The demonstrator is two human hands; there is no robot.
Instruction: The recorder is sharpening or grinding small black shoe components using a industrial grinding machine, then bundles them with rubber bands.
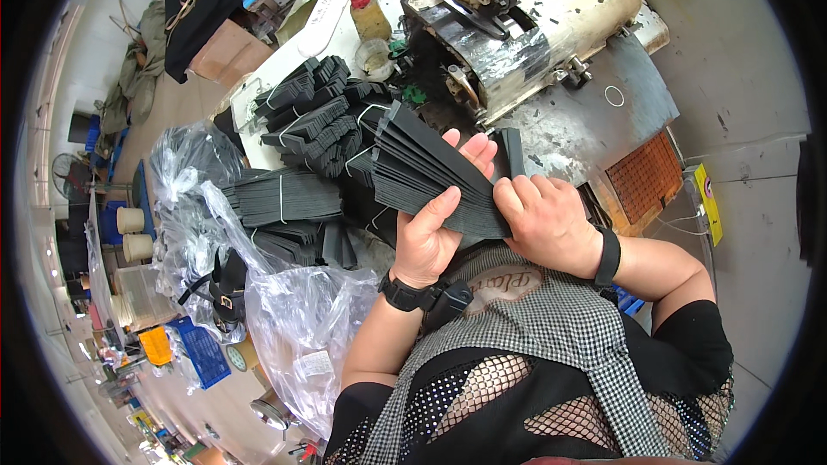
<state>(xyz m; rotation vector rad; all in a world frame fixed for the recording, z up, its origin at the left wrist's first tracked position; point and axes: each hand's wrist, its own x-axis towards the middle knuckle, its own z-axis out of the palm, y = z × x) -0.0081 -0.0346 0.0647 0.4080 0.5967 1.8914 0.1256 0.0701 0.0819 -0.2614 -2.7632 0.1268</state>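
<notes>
— What are the hands doing?
— The left hand [428,237] is gripping a fanned stack of black strips [431,174], thumb on top. The right hand [543,220] is pinching the stack's near end, at the table's [594,125] near edge.

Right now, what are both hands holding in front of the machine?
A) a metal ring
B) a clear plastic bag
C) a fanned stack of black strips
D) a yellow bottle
C: the left hand grips the fanned stack of black strips from below, while the right hand pinches its near end.
</notes>
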